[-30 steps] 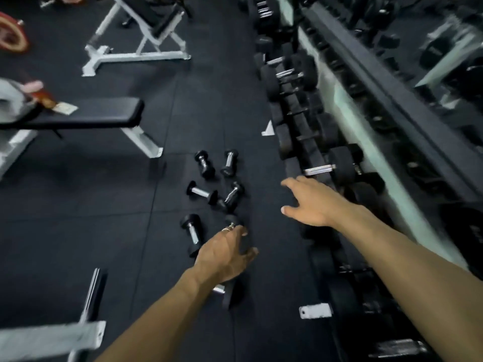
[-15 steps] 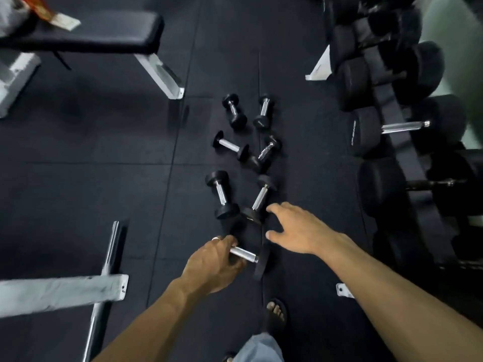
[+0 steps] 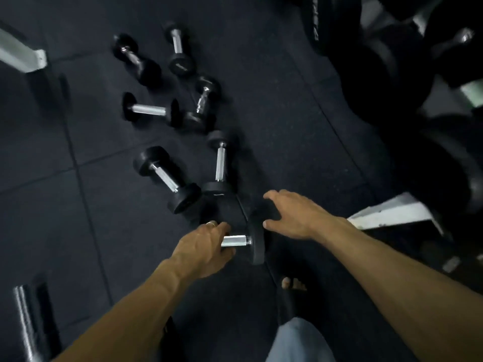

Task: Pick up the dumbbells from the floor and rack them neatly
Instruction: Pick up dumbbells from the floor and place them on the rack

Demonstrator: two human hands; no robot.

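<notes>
Several small black dumbbells with chrome handles lie scattered on the dark rubber floor. My left hand [image 3: 202, 246] is closed around the handle of the nearest dumbbell [image 3: 254, 242], whose right head stands on edge. My right hand [image 3: 292, 218] hovers open just right of that head, fingers spread, holding nothing. Ahead lie a thick-headed dumbbell [image 3: 167, 178] and a slim dumbbell [image 3: 219, 163]. Farther off rest three more dumbbells [image 3: 150, 109], with another dumbbell [image 3: 177, 52] beyond. The dumbbell rack [image 3: 386, 215] with large black dumbbells stands to the right.
A white bench foot [image 3: 23, 57] sits at the upper left. A chrome bar [image 3: 26, 325] lies at the lower left. My sandalled foot [image 3: 292, 284] and trouser leg are directly below the hands. Large racked dumbbells [image 3: 444, 178] crowd the right side.
The view has dropped closer to the floor. My left hand stays closed on the nearest dumbbell's handle. My right hand has moved in beside that dumbbell's right head.
</notes>
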